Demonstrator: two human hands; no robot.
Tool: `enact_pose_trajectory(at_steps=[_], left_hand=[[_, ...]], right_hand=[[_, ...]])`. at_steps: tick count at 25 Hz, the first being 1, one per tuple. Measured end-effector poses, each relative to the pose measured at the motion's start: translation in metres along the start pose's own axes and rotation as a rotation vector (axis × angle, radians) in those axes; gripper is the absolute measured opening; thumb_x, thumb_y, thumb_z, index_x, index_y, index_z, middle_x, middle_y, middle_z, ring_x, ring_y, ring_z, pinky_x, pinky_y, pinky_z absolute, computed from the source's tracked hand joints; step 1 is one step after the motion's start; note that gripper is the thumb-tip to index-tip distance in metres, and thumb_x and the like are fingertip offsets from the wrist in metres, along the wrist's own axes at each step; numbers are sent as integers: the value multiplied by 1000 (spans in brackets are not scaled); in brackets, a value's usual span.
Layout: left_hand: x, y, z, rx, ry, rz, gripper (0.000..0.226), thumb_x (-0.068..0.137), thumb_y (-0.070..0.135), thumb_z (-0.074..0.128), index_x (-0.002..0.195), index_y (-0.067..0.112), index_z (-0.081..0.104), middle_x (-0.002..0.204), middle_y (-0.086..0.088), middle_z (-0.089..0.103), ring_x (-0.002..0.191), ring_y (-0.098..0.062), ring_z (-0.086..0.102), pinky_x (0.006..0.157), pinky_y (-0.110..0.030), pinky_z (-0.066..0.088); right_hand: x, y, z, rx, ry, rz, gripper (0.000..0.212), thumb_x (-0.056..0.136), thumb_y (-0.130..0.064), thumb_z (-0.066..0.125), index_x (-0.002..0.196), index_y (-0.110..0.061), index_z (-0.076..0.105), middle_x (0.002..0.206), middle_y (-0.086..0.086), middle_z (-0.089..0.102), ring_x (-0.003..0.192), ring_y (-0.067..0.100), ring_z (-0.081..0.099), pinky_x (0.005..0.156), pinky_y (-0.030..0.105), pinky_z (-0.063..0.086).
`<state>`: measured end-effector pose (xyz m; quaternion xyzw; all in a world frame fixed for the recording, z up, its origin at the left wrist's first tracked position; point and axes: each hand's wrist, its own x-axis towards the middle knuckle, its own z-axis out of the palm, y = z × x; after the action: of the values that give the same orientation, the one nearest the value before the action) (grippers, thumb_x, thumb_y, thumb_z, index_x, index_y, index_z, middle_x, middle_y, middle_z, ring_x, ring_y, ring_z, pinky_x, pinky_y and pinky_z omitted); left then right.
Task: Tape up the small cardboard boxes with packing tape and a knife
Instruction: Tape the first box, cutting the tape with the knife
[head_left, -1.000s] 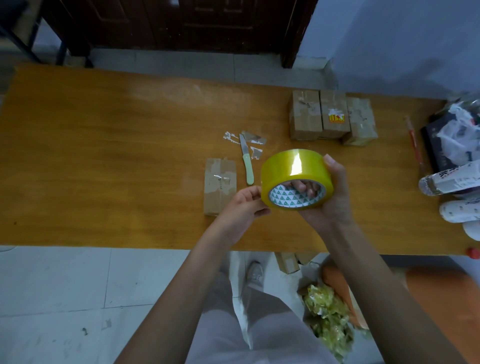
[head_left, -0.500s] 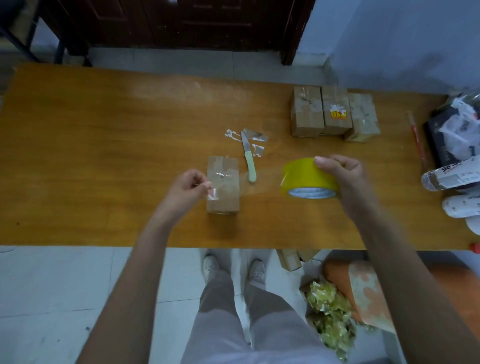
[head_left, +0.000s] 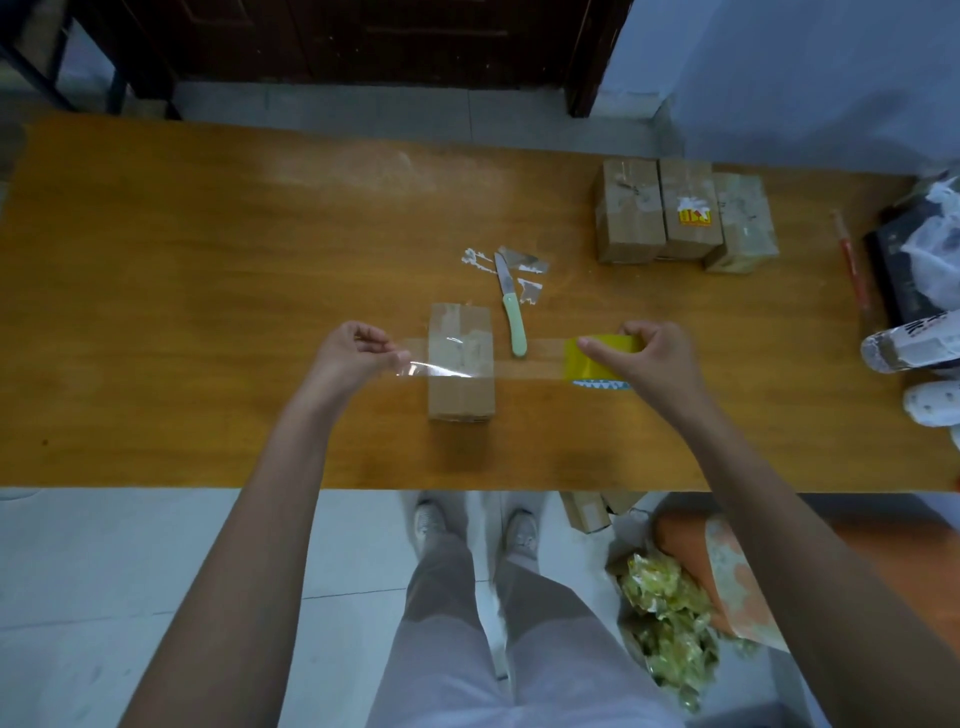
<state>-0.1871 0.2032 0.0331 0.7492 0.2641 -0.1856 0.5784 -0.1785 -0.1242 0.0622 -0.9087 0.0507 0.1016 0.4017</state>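
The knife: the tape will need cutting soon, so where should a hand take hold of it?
Take the knife by its pale green handle, from the near end. It lies flat with the blade pointing away, between the box and the tape roll, so a hand reaching from the near side meets the handle first.

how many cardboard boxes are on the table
4. One box lies near the front edge under the stretched tape; three boxes stand side by side at the far right. More may be hidden behind that row.
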Motion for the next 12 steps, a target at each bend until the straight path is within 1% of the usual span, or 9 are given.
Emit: enact_pose_trajectory(at_steps=[2, 4, 5, 7, 9, 12], left_hand=[[10, -1, 5, -45, 36, -29, 34, 79, 7, 79, 101, 11, 53, 86, 1, 64, 69, -9, 55, 61, -19, 42], [18, -5, 11, -65, 82, -30, 29, 81, 7, 76, 100, 10, 53, 88, -3, 62, 70, -9, 54, 63, -19, 42], [21, -7, 13, -69, 110, -29, 26, 83, 7, 75, 97, 11, 53, 90, -6, 62, 70, -9, 54, 64, -19, 42], [28, -12, 18, -80, 148, -30, 22, 85, 8, 73, 86, 15, 52, 94, -9, 61, 69, -9, 53, 63, -19, 41], [34, -18, 21, -90, 169, -34, 27, 86, 7, 71, 78, 19, 48, 95, -10, 60, 68, -8, 53, 61, -18, 40], [43, -24, 23, -81, 202, -39, 29, 85, 6, 71, 75, 20, 47, 89, -7, 59, 66, -7, 52, 58, -15, 40]], right_hand=[[7, 0, 6, -38, 44, -28, 56, 79, -45, 76, 60, 2, 52, 55, 7, 40, 51, 16, 36, 51, 29, 24], [13, -1, 12, -63, 66, -40, 54, 79, -45, 76, 57, -4, 50, 54, 5, 39, 50, 15, 34, 49, 28, 22], [15, -1, 15, -68, 65, -35, 52, 79, -45, 76, 57, -5, 50, 54, 5, 40, 50, 15, 35, 49, 29, 22], [20, 2, 21, -85, 59, -24, 55, 80, -46, 75, 60, 1, 54, 55, 8, 44, 51, 17, 38, 49, 30, 24], [23, 4, 27, -127, 66, -25, 53, 80, -46, 75, 62, 1, 57, 55, 8, 47, 51, 16, 41, 48, 28, 25], [26, 6, 33, -154, 73, -12, 51, 79, -46, 75, 61, -2, 58, 55, 6, 48, 51, 14, 41, 46, 27, 25]])
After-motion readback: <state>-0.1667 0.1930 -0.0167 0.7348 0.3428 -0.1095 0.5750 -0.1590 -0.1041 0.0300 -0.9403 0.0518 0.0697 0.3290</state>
